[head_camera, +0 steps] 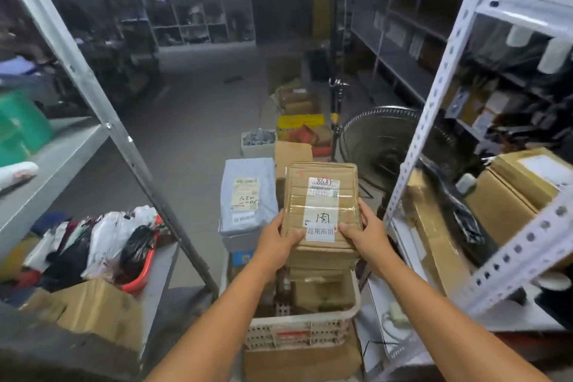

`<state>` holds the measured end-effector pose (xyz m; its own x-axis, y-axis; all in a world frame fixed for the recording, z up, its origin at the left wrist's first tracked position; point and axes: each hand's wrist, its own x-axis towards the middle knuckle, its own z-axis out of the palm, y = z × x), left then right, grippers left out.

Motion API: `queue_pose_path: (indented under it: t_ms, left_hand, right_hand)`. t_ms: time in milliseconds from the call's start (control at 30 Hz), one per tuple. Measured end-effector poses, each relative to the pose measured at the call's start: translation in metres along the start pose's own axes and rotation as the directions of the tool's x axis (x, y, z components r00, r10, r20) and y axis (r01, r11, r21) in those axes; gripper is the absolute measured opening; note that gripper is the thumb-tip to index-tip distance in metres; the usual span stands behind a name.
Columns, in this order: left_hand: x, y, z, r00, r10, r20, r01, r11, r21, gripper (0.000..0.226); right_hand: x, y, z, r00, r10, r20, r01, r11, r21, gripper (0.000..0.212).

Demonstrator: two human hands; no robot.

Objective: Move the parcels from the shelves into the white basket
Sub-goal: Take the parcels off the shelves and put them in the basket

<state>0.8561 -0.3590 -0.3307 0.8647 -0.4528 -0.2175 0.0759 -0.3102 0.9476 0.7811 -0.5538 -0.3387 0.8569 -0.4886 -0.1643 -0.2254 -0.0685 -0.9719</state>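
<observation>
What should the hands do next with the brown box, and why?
Probably lower the brown taped cardboard parcel onto the boxes already stacked in the white plastic basket. The left hand and right hand both grip its near corners, right above that basket.

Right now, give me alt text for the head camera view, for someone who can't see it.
The left hand and right hand grip a taped brown parcel over a white basket piled with parcels. A grey mailer stands left of it, a fan behind, shelves on both sides.

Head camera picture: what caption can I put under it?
Left hand and right hand hold a taped brown box over the white basket.
</observation>
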Motion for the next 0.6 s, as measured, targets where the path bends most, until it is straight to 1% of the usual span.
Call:
queue_pose_path:
  t_ms: [133,233,367,500,600]
  left_hand:
    - [0.022,0.002,0.008,0.997,-0.023,-0.068,0.021,0.999,-0.035,0.045]
    - [0.034,0.001,0.007,0.995,-0.036,-0.09,0.033,0.999,-0.038,0.046]
    - [0.045,-0.001,0.003,0.99,-0.068,-0.126,0.067,0.998,-0.005,0.049]
    - [0.048,-0.007,0.004,0.987,-0.094,-0.131,0.094,0.996,-0.009,0.051]
    - [0.053,-0.01,0.005,0.986,-0.094,-0.141,0.095,0.996,-0.001,0.052]
  right_hand:
    - [0.037,-0.001,-0.001,0.998,0.011,0.066,-0.01,1.0,-0.009,0.069]
    - [0.055,0.002,0.003,0.995,0.022,0.1,-0.02,1.0,-0.018,0.065]
    - [0.067,0.006,0.01,0.994,0.037,0.106,-0.033,0.999,-0.035,0.061]
    - [0.074,0.013,0.014,0.991,0.063,0.117,-0.058,0.997,-0.05,0.062]
    - [0.078,0.015,0.016,0.992,0.055,0.114,-0.05,0.998,-0.045,0.06]
